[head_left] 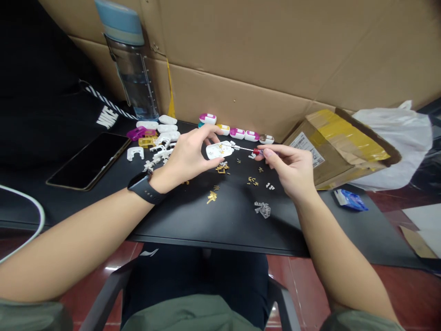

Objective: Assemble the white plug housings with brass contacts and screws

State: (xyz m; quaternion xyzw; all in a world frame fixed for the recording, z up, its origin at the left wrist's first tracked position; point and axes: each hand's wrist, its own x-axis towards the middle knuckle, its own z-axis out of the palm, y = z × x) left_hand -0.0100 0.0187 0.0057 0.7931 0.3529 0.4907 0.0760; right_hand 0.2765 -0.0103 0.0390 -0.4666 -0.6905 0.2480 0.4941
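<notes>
Between the thumb and fingers of my left hand point(188, 151) is a white plastic housing point(214, 151) with small brass parts inside. My right hand point(289, 168) grips a screwdriver point(257, 151) by its red handle. The thin metal shaft points left, and its tip reaches over the housing; whether it touches a part I cannot tell. Below the hands lie brass pieces point(212, 197), small screws point(253, 181), tiny white parts point(270, 186) and a little heap of clear plastic parts point(262, 209). White plastic pieces point(159, 157) lie beside my left wrist.
Several two-coloured housings point(237, 133) line the cardboard wall. At left are a phone point(89, 161), a tall water bottle point(136, 78) and a black bag point(44, 87). An open cardboard box point(337, 147), a white plastic bag point(409, 138) and a blue packet point(351, 200) are at right.
</notes>
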